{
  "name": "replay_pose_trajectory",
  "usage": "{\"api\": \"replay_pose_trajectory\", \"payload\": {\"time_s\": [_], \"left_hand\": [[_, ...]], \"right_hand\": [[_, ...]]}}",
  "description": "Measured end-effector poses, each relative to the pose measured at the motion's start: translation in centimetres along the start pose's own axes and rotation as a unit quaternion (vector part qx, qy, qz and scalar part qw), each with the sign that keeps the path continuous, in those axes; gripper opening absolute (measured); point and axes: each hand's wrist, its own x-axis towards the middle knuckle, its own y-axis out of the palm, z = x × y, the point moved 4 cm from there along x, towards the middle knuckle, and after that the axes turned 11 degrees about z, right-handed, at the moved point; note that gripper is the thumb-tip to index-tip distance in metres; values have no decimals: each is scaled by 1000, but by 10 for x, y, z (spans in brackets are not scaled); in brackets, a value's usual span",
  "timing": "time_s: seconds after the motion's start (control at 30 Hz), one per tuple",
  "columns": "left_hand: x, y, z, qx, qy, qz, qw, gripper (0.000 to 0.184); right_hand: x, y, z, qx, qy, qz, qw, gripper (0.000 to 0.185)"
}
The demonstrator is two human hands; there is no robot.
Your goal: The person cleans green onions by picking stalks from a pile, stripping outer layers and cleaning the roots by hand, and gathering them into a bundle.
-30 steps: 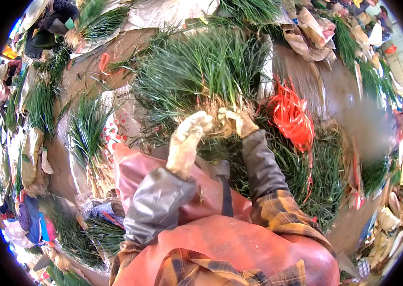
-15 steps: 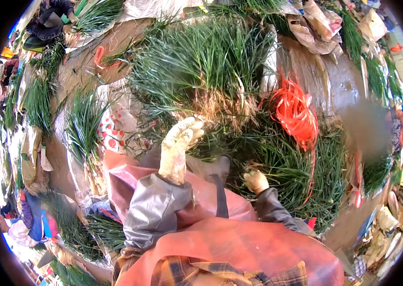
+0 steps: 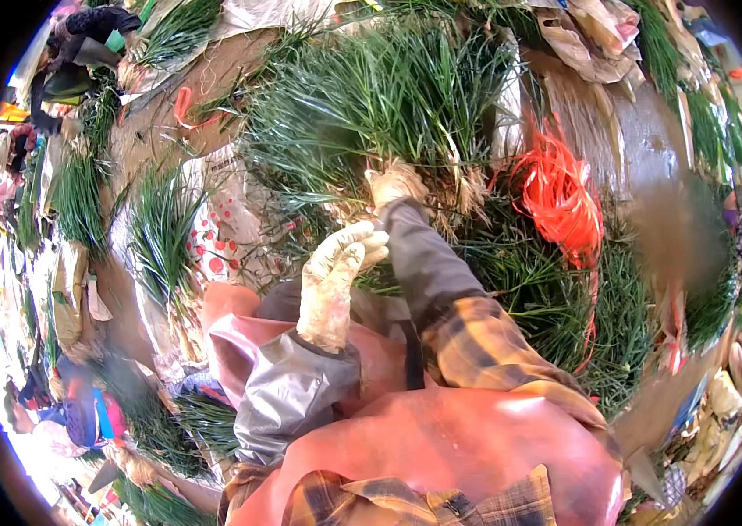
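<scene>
A large bundle of green onions (image 3: pixel 379 96) lies in front of me, leaves pointing away and pale, stringy roots towards me. My right hand (image 3: pixel 395 184), in a pale soiled glove, reaches into its root end. Its fingers curl at the stalk bases, partly hidden by the back of the hand. Nearer to me and to the left, my left hand (image 3: pixel 336 282) is raised above my lap in a dirty whitish glove. Its fingers are loosely bent, the thumb is apart, and nothing shows in it. More loose greens (image 3: pixel 528 280) lie beneath my right forearm.
A tangle of red plastic strips (image 3: pixel 561 197) lies on the greens to the right. On the left are a smaller onion bunch (image 3: pixel 160 237) and a red-dotted white sack (image 3: pixel 213 241). Another person (image 3: pixel 90 44) is at the upper left. Crumpled sacking (image 3: pixel 594 35) lies at the upper right.
My right hand has moved forward and left, from the loose greens beside my lap to the roots of the large bundle. My left hand stays nearly in place, its fingers still bent.
</scene>
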Motion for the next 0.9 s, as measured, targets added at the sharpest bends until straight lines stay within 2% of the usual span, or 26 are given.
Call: {"api": "replay_pose_trajectory", "payload": {"time_s": [0.03,0.07,0.1,0.13,0.17,0.2,0.23,0.3,0.33,0.37,0.43,0.47,0.53,0.57,0.63,0.67,0.7,0.73,0.77,0.8,0.83,0.9], "left_hand": [[1,3,0,5,-3,2,1000,36],[0,4,-2,18,1,17,1000,36],[-3,5,-4,29,5,30,999,37],[-3,1,-4,27,11,16,999,37],[-2,-4,-2,4,8,-10,1000,37],[0,-6,-3,-7,3,-24,1000,37],[0,-7,-3,-20,-9,-38,999,37],[2,-3,-2,2,-27,-35,999,37],[2,4,-4,17,-32,-20,999,36],[2,10,-3,29,-37,-5,999,36],[8,21,7,13,-91,30,995,35],[9,29,15,-24,-107,31,993,36],[12,44,32,-80,-142,18,986,42],[12,54,38,-9,-164,-4,986,44],[14,66,45,84,-147,9,986,45],[15,73,44,101,-177,20,979,45],[21,66,57,132,-153,32,979,39],[23,63,65,112,-178,71,975,32],[24,63,71,92,-205,113,968,26],[13,74,47,103,-232,42,966,15],[20,71,54,55,-168,74,981,13],[15,64,56,85,-206,37,974,12]], "right_hand": [[11,2,4,-27,17,-15,999,53],[17,6,4,9,8,-25,1000,44],[15,11,0,155,-43,-28,987,36],[8,13,-6,376,-120,-13,919,28],[-2,11,-16,544,-177,17,820,21],[-20,4,-30,633,-211,41,744,16],[-41,-4,-47,649,-230,51,723,20],[-60,-14,-97,693,-277,-32,665,18],[-80,-19,-115,725,-298,3,621,24],[-98,-24,-128,731,-310,24,607,28],[-124,-20,-151,647,-285,106,699,30],[-127,-14,-165,651,-271,111,701,29],[-139,-13,-169,677,-305,162,650,27],[-150,-12,-169,690,-318,203,618,25],[-168,-3,-158,710,-316,230,585,27],[-179,0,-153,690,-298,235,616,27],[-188,2,-150,668,-280,241,646,28],[-197,-4,-142,578,-303,249,716,25],[-213,-3,-135,599,-274,292,693,23],[-212,5,-127,641,-276,237,676,19],[-212,12,-123,682,-275,179,653,15],[-224,0,-129,581,-314,64,748,13]]}}
